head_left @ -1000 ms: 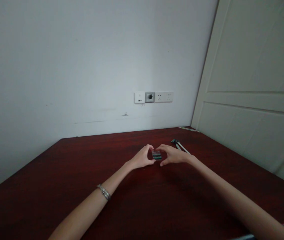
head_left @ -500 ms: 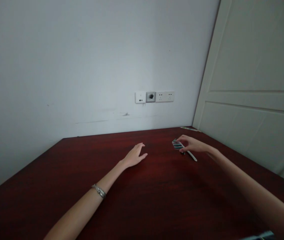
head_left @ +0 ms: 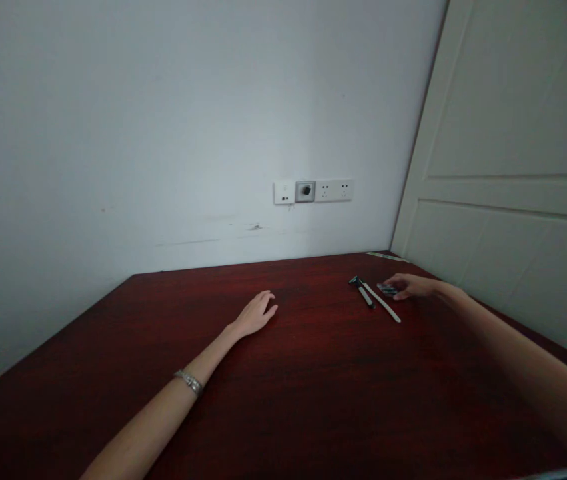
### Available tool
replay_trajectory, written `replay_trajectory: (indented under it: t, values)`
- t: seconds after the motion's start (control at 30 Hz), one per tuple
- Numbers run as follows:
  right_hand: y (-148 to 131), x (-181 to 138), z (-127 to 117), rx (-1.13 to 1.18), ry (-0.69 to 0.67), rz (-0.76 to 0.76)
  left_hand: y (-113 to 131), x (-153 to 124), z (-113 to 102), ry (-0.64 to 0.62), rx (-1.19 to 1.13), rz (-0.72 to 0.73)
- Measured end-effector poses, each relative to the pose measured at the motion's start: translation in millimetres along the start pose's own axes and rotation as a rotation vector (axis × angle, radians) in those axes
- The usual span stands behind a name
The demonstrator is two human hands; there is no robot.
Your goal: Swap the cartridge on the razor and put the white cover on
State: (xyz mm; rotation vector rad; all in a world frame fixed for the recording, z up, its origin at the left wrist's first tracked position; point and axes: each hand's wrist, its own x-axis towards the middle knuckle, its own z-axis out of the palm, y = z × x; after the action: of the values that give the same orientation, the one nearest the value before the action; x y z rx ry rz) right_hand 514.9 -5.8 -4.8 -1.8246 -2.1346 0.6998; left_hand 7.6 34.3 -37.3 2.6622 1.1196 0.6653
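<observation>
The lower half of the frame is largely filled by a dark red, wood-grained counter (head_left: 313, 380). Right of the frame's centre, a razor (head_left: 366, 296) is laid on it, its head pointed toward the upper left. Just beside it, a slim white strip (head_left: 382, 303) is set aslant, slanted down to the right. Farther up, at the counter's back right corner, a thin pale strip (head_left: 387, 257) is seen. Between them, a small clear pack (head_left: 386, 289) is held near the surface by the right hand (head_left: 413, 285)'s fingers; contact with the counter cannot be told.
</observation>
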Motion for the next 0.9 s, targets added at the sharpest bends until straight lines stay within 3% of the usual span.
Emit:
replay_trajectory:
  t: [0.27,0.63,0.77,0.9]
  values:
    - [14.6,9.6,4.4,-0.085,-0.041,-0.021,0.0,-1.1,0.9,0.012,0.029,0.001]
    - [-3.3,8.8,-0.7,-0.149,-0.096,-0.057,4.3,-5.1,-0.4,0.043,0.059,-0.001]
    - [1.3,9.1,1.3,-0.117,-0.073,-0.018,3.7,-5.5,0.0,0.053,0.057,0.000]
    - [5.7,6.8,0.0,0.047,0.016,0.121,3.0,-5.4,1.1,0.058,0.068,-0.007]
